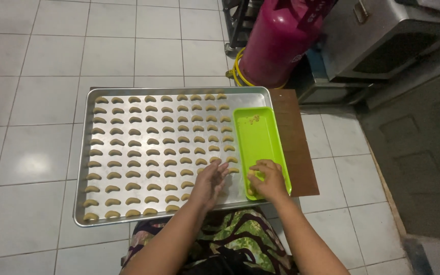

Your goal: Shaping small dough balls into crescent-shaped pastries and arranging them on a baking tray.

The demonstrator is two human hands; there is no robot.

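A large metal baking tray [85, 203] sits on a low brown board [296, 153] over the white tiled floor [26, 76], filled with neat rows of small crescent-shaped dough pieces [151, 140]. Only the corner of the tray nearest the person's right is bare. A bright green plastic tray [260, 132] lies along the metal tray's right edge, partly overlapping it, with a few crumbs at its far end.

The left hand [209, 184] hovers over the last crescents in that near corner, its fingers loose and spread, grasping nothing I can make out. The right hand [267, 181] rests in the near end of the green tray, fingers curled down on a small bit of dough [251, 175]; whether they have actually pinched it, I cannot tell.

The risk, as I judge it, lies with the left hand: it hangs so close over the soft crescents that a low pass could flatten or nudge one out of line. The green tray, perched on the metal rim, could also tip under the right hand's weight.
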